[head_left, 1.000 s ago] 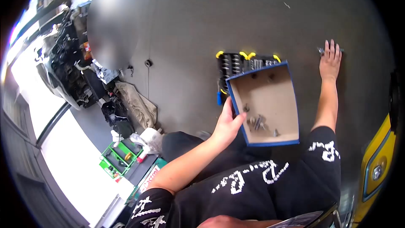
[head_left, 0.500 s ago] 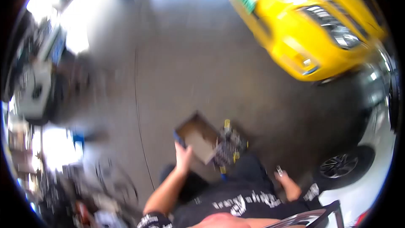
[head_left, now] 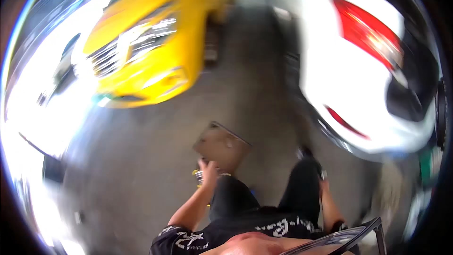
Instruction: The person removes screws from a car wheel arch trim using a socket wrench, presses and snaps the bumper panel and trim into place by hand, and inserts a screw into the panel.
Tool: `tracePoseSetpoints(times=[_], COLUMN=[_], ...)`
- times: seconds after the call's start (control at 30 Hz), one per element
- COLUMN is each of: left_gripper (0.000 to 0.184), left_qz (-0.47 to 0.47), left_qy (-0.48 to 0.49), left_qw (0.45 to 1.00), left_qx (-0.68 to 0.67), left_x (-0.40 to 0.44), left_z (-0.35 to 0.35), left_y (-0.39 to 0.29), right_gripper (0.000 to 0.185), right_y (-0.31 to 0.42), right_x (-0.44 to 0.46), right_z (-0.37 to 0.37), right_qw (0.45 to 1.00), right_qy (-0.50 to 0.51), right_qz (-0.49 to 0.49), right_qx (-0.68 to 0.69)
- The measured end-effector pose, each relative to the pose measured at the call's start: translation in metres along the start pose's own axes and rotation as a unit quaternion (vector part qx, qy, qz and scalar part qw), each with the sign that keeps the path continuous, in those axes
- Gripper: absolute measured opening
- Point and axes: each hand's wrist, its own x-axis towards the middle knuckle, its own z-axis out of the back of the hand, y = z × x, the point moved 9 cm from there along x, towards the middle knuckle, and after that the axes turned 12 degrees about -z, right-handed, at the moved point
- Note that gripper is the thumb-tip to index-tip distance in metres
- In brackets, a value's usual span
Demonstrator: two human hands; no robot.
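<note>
A shallow open box (head_left: 222,146) with a brown inside is gripped at its near left edge by my left hand (head_left: 208,170). Small dark items in it are blurred. Partly hidden behind the hand and box is the black and yellow tool set (head_left: 199,176). Beside my right thigh, my right hand (head_left: 324,184) is low, with a small shiny metal piece (head_left: 323,174) at its fingers. The fingers themselves are mostly hidden and smeared.
A yellow car (head_left: 155,52) stands ahead on the left, a white car (head_left: 349,66) with red tail lights on the right. Grey floor (head_left: 250,99) runs between them. My bent legs (head_left: 302,186) are below.
My view has swung round to the two cars. My right hand has come from the floor, where it was stretched out, to beside my leg with a metal piece. The box stays in my left hand.
</note>
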Motion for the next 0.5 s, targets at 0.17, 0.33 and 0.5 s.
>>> tracePoseSetpoints(times=[0.17, 0.33, 0.5], left_gripper=[0.046, 0.055, 0.052], left_qz=[0.112, 0.253, 0.248], left_qy=[0.231, 0.431, 0.556], left_qw=[0.966, 0.863, 0.788], left_qx=[-0.029, 0.071, 0.094], left_x=[-0.040, -0.158, -0.306], left_z=[-0.140, -0.262, -0.419], left_y=[0.103, 0.125, 0.157], right_gripper=[0.059, 0.066, 0.068], right_y=[0.029, 0.010, -0.057], right_x=[-0.196, -0.280, -0.276], right_z=[0.174, 0.195, 0.216], right_qw=[0.991, 0.931, 0.841], right_qy=[0.007, 0.314, 0.485], right_qz=[-0.072, -0.160, -0.140], right_qx=[0.111, -0.093, -0.195])
